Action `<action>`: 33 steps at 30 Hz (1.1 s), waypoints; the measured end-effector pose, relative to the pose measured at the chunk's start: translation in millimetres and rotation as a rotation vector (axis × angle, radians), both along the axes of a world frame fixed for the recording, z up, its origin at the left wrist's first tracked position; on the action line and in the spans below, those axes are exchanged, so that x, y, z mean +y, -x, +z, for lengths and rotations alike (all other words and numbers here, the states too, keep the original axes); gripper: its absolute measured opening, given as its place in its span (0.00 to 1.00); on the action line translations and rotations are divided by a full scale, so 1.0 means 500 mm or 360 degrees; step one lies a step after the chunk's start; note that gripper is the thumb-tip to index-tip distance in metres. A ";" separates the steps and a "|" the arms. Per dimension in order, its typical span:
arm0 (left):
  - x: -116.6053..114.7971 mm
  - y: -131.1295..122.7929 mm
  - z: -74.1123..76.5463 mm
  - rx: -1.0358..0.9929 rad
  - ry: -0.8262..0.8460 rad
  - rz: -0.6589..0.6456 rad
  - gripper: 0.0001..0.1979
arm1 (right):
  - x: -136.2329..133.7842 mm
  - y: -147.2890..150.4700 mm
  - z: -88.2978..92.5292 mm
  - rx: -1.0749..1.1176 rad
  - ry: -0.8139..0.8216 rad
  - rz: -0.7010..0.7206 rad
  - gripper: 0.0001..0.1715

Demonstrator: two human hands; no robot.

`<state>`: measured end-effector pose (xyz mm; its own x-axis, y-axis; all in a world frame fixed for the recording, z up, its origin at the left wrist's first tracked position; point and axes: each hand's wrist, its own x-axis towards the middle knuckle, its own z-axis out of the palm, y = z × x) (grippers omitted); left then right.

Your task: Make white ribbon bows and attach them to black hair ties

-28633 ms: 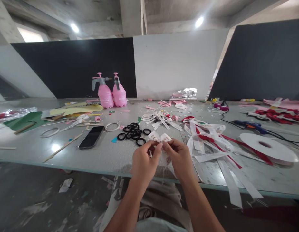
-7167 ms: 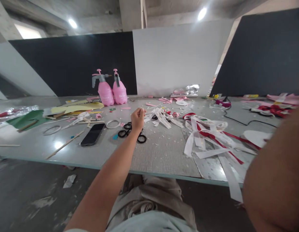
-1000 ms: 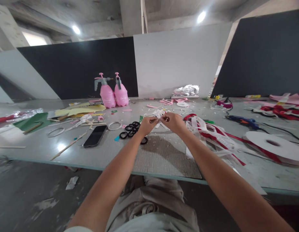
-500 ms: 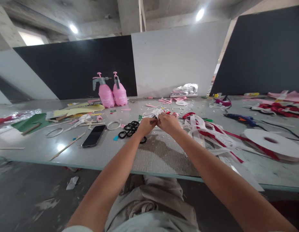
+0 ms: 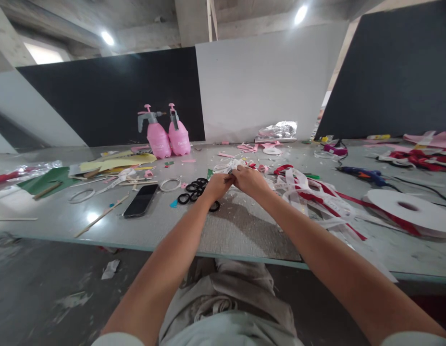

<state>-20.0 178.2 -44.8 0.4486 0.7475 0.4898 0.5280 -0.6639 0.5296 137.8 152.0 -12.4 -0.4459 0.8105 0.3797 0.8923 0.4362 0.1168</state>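
Note:
My left hand point(image 5: 219, 186) and my right hand point(image 5: 250, 180) meet over the middle of the table, fingers closed and fingertips touching. Between them is something small and dark, mostly covered by the fingers; I cannot tell its kind. A loose heap of thin white ribbon point(image 5: 225, 166) lies just beyond the fingertips. Several black rings point(image 5: 194, 187) are scattered beside my left hand, one of them partly under that wrist. To the right of my right hand spreads a tangle of white and red ribbon point(image 5: 298, 187), printed in places.
A phone point(image 5: 141, 201) and a white ring point(image 5: 170, 184) lie to the left. Two pink spray bottles point(image 5: 158, 140) stand at the back. On the right are a large white spool point(image 5: 432, 216) and a blue glue gun point(image 5: 363, 176) with its cord. Paper scraps litter the tabletop.
My hands stay together in nearly the same place, fingers slightly shifted. White ribbon that rose at the fingertips now shows less. The view has tilted a little.

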 end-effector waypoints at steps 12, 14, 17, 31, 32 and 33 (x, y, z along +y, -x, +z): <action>0.014 -0.021 -0.010 -0.0294 0.0083 0.0031 0.16 | 0.038 -0.029 -0.021 0.0535 -0.0150 0.0062 0.08; 0.010 -0.014 -0.005 -0.0305 0.0084 0.0041 0.16 | 0.052 -0.062 -0.020 0.0498 -0.0191 0.0047 0.08; 0.005 0.000 0.007 -0.0356 0.0141 0.0027 0.16 | 0.070 -0.129 -0.019 0.0622 -0.0190 -0.0177 0.07; -0.004 -0.002 0.010 -0.0745 0.0365 -0.0064 0.20 | 0.034 -0.081 -0.008 0.1244 0.0250 0.0496 0.17; -0.006 -0.003 0.011 -0.0746 0.0394 -0.0068 0.20 | 0.034 -0.079 -0.009 0.1309 0.0198 0.0529 0.22; -0.007 -0.003 0.012 -0.0745 0.0426 -0.0065 0.21 | 0.033 -0.075 -0.010 0.1354 0.0198 0.0553 0.25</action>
<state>-18.3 174.5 -38.9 0.2594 0.8602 0.4391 0.1717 -0.4885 0.8555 175.3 168.7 -17.5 -0.2827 0.7402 0.6101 0.4730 0.6609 -0.5827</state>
